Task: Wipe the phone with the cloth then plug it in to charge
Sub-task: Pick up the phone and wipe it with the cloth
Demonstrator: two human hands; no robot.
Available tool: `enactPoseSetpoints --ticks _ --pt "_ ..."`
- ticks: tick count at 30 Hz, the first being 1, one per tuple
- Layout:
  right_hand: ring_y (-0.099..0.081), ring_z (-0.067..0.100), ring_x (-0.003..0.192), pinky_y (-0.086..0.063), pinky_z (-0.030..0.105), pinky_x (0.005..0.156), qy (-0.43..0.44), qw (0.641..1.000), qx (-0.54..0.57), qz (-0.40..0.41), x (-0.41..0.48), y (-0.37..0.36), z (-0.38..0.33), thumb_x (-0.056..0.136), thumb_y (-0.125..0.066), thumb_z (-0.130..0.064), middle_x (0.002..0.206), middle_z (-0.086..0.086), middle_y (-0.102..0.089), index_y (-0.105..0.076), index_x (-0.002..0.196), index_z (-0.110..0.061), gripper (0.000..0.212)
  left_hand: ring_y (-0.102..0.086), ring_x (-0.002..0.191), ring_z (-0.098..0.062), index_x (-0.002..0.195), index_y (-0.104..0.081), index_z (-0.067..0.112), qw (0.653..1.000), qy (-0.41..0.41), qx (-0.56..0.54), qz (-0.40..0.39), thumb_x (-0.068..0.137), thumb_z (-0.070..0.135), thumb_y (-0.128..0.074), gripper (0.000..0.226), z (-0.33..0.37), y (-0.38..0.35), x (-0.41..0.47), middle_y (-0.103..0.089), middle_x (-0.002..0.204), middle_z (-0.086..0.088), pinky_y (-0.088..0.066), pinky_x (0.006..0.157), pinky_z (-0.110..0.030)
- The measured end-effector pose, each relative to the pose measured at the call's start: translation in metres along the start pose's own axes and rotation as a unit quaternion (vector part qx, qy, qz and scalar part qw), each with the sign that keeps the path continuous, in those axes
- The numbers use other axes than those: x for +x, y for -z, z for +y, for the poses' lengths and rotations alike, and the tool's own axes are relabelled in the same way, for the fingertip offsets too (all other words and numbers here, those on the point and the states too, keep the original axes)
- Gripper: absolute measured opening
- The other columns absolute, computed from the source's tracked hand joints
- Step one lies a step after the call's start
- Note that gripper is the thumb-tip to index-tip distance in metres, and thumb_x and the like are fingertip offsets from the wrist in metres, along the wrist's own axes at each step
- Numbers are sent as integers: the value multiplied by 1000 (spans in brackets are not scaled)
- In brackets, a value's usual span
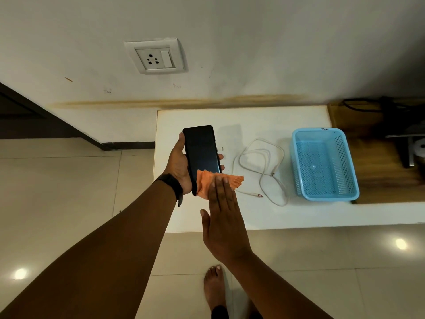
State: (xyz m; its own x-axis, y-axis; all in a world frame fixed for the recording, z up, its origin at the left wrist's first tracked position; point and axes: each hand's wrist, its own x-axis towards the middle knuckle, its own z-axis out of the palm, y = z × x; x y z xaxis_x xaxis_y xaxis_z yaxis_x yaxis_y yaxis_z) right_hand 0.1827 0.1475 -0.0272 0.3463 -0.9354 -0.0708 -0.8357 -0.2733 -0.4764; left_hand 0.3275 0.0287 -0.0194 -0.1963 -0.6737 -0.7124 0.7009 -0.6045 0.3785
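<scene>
My left hand (178,164) grips a black phone (201,150) by its sides, screen up, above the left part of the white table (253,215). An orange cloth (207,181) lies on the phone's lower end. My right hand (224,217) presses flat on the cloth with its fingers straight and together. A white charging cable (259,157) lies coiled on the table to the right of the phone, with its plug end (259,195) near the cloth. A white wall socket (154,56) with a switch sits on the wall above and to the left.
A light blue perforated basket (324,163) stands on the table's right side. Beyond it lies a wooden surface (379,157) with dark cables and equipment. Tiled floor runs in front, and a bare foot (213,286) stands below the table edge. A dark wristband is on my left wrist.
</scene>
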Motion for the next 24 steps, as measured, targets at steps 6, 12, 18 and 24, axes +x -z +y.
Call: enactPoseSetpoints --ticks 6,12,18,24 --pt "0 24 151 -15 43 121 6 1000 21 -5 1 1 -1 102 -31 -38 163 7 -4 -10 154 -11 63 -71 97 -40 118 -68 12 1000 -2 9 10 84 81 -32 85 1 -1 -3 -70 117 -22 -59 80 -51" --pt "-1 26 151 -16 44 122 31 999 29 21 15 2 1 102 -32 -27 162 13 -7 -15 152 -3 59 -69 103 -36 124 -67 13 1000 -6 1 7 84 79 -36 84 0 -3 -6 -69 120 -19 -55 92 -50" --pt "1 29 150 -16 46 121 47 998 17 30 38 6 3 101 -31 -20 161 18 -6 -14 151 3 58 -64 112 -32 129 -63 11 1000 -8 2 28 85 80 -34 87 2 -3 -7 -64 128 -16 -47 103 -44" --pt "9 25 150 -12 45 122 42 998 42 15 61 16 -2 103 -30 -21 162 15 2 -5 153 -1 59 -57 126 -31 134 -59 12 1000 2 12 23 87 76 -36 83 3 -4 -11 -60 136 -15 -41 111 -42"
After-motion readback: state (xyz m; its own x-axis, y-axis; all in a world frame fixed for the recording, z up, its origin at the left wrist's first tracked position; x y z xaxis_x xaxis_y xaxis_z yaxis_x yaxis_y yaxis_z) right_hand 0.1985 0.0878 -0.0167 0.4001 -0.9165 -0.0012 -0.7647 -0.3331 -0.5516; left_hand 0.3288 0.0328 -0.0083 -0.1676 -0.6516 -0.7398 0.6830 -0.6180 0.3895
